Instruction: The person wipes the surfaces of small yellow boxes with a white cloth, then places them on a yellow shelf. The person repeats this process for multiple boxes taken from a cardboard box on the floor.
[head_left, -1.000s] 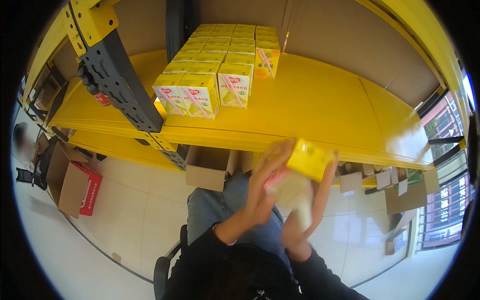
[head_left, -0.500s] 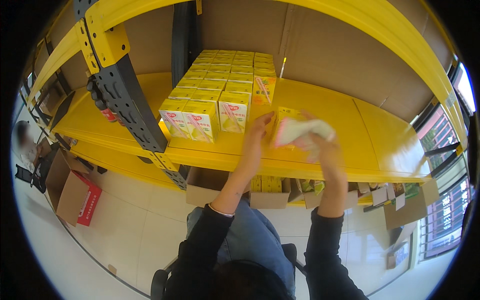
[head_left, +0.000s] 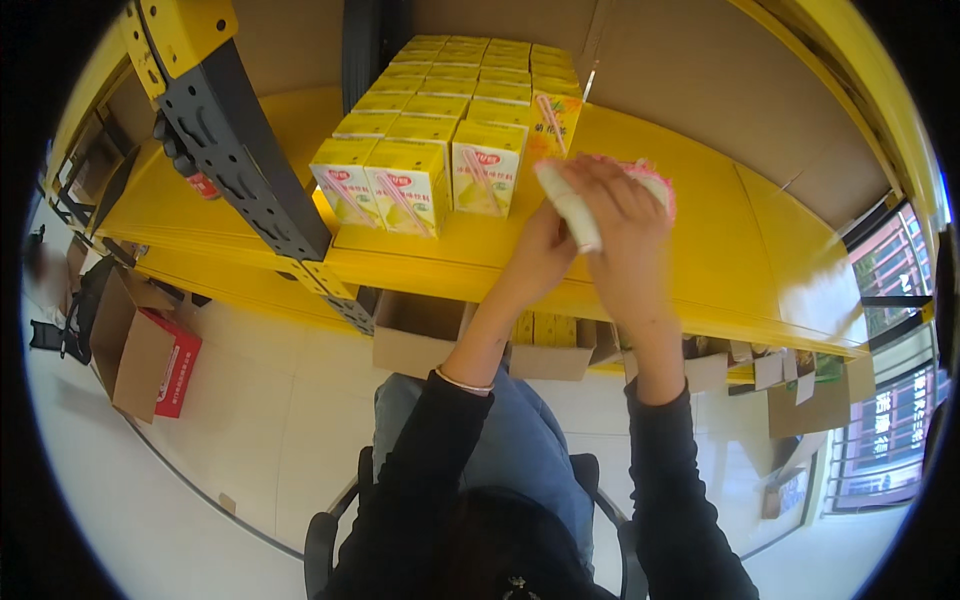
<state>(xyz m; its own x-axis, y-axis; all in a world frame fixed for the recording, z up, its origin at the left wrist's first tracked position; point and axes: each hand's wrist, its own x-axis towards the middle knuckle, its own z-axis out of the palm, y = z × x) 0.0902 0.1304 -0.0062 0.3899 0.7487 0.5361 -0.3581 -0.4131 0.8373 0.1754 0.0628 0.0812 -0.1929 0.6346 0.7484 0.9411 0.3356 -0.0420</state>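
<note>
Over the yellow shelf [head_left: 700, 265], right of the drink cartons [head_left: 415, 185] standing in rows | here's the white-and-pink cloth [head_left: 570, 208], bunched up | right hand [head_left: 628, 232] grips it, fingers pressed over the top | left hand [head_left: 543, 255] close in at near left, fingers partly hidden, grip impossible to tell

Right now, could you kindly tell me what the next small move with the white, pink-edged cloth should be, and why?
I would probably have the right hand ease the white, pink-edged cloth slightly aside: it is bunched in that hand's grip over the broad yellow shelf, hiding whatever lies beneath, and the left hand is close by, perhaps ready to steady.
</note>
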